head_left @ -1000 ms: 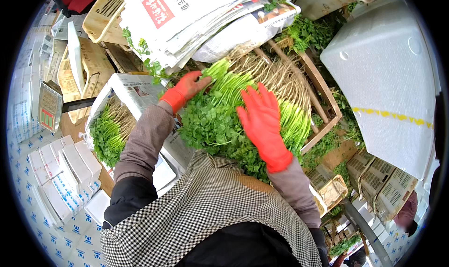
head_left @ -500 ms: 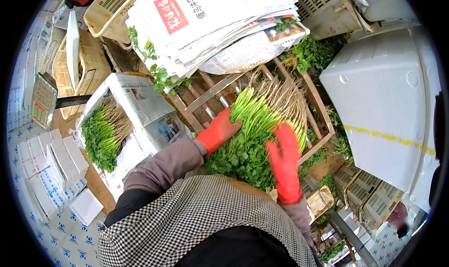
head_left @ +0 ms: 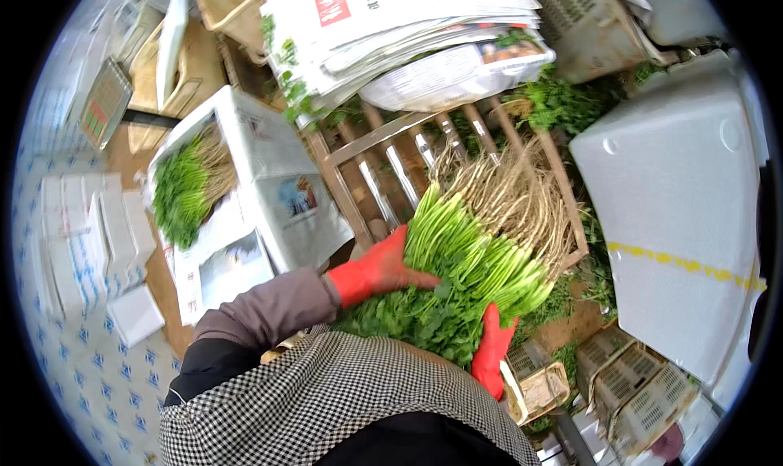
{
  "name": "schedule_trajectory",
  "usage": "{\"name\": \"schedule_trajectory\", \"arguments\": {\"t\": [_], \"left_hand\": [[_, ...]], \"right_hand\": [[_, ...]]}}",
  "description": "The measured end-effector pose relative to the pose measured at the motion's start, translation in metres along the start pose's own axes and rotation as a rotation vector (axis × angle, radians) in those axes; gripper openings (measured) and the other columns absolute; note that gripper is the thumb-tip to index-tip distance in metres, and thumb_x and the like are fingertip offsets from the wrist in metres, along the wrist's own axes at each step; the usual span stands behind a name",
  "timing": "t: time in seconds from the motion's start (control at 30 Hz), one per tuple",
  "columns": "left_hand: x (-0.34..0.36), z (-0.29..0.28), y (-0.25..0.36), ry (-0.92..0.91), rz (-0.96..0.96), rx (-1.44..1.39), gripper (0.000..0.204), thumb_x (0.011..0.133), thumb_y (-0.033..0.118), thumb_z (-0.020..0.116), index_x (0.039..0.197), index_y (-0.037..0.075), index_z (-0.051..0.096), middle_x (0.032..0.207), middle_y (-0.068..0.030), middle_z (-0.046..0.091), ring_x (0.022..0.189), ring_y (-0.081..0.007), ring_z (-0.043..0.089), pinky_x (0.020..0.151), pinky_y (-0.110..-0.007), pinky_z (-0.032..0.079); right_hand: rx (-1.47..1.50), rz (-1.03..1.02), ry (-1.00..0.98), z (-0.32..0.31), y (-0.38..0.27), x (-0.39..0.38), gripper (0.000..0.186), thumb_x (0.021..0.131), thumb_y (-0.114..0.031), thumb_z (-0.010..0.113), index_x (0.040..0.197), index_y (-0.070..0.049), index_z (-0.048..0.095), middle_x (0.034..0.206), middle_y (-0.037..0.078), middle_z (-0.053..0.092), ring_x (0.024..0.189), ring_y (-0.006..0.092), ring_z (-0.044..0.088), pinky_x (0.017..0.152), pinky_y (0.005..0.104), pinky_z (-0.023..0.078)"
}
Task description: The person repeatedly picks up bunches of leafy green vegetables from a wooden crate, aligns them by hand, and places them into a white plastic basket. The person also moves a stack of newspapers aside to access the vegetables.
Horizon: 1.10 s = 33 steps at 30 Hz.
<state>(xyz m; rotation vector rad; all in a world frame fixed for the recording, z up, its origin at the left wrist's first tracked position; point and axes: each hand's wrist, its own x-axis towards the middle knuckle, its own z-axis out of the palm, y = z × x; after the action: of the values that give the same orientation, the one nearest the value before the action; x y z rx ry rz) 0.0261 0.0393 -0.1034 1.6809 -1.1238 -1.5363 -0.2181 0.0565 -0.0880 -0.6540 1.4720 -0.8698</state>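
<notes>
A large bundle of coriander (head_left: 457,270) lies in front of me, its leaves toward my body and its long pale roots pointing away over a slatted metal rack (head_left: 351,201). My left hand (head_left: 382,269), in a red glove, grips the bundle's left side, thumb across the top of the stems and fingers mostly hidden behind them. At the lower right edge, my right hand (head_left: 493,350), also red-gloved, clasps the bundle with the thumb side up; its fingers are out of sight beneath the leaves.
Beyond the rack rises a stack of newspapers (head_left: 440,58). A newspaper-lined box (head_left: 277,172) on the left holds more coriander (head_left: 192,189), near a weighing scale (head_left: 106,103). White foam boxes (head_left: 669,189) stand at the right, plastic crates (head_left: 636,380) below them.
My right hand has moved from the top of the bundle down to its lower right edge. The bundle appears lifted and nearer my body, with more rack bars showing. My view has shifted too.
</notes>
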Motion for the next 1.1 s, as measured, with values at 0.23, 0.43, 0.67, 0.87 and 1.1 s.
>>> {"name": "schedule_trajectory", "arguments": {"t": [0.23, 0.43, 0.67, 0.87, 1.1], "left_hand": [[-0.037, 0.033, -0.007, 0.072, -0.096, -0.149, 0.094, 0.067, 0.038, 0.087, 0.135, -0.006, 0.040, 0.124, -0.0214, 0.060, 0.117, -0.0295, 0.058, 0.098, -0.038, 0.047], [-0.070, 0.021, -0.022, 0.115, -0.244, 0.065, 0.103, 0.063, 0.050, 0.087, 0.135, -0.005, 0.038, 0.125, -0.0266, 0.058, 0.117, -0.0378, 0.058, 0.099, -0.041, 0.047], [-0.139, -0.105, -0.037, 0.221, -0.017, 0.095, 0.106, 0.063, 0.049, 0.087, 0.137, -0.007, 0.035, 0.131, -0.0290, 0.054, 0.123, -0.0384, 0.054, 0.102, -0.040, 0.045], [-0.282, -0.339, -0.086, 0.271, 0.074, 0.388, 0.111, 0.060, 0.046, 0.090, 0.140, -0.008, 0.035, 0.134, -0.0275, 0.052, 0.124, -0.0353, 0.053, 0.105, -0.039, 0.042], [-0.274, -0.456, -0.229, -0.128, -0.117, 0.748, 0.105, 0.059, 0.044, 0.089, 0.136, -0.006, 0.039, 0.116, -0.0288, 0.060, 0.109, -0.0406, 0.060, 0.089, -0.044, 0.049]], "right_hand": [[-0.067, 0.390, -0.094, -0.053, 0.041, 0.026, 0.049, 0.095, -0.037, 0.058, 0.129, -0.001, 0.056, 0.110, 0.011, 0.068, 0.095, 0.0210, 0.064, 0.085, 0.0346, 0.052], [-0.051, 0.415, -0.033, -0.033, 0.050, -0.010, 0.051, 0.097, -0.041, 0.054, 0.131, -0.002, 0.055, 0.122, 0.011, 0.063, 0.103, 0.0230, 0.064, 0.089, 0.0381, 0.052], [0.252, 0.384, -0.504, 0.089, 0.034, -0.075, 0.049, 0.095, -0.035, 0.060, 0.132, -0.004, 0.052, 0.124, 0.008, 0.062, 0.107, 0.0227, 0.062, 0.092, 0.0386, 0.052], [0.319, 0.408, -0.928, 0.283, 0.151, -0.180, 0.052, 0.093, -0.030, 0.064, 0.136, -0.006, 0.050, 0.131, 0.006, 0.059, 0.116, 0.0234, 0.059, 0.100, 0.0430, 0.046], [0.453, 1.010, -0.677, 0.415, 0.324, -0.257, 0.054, 0.092, -0.021, 0.067, 0.140, -0.009, 0.045, 0.138, 0.005, 0.054, 0.129, 0.0264, 0.046, 0.111, 0.0471, 0.035]]}}
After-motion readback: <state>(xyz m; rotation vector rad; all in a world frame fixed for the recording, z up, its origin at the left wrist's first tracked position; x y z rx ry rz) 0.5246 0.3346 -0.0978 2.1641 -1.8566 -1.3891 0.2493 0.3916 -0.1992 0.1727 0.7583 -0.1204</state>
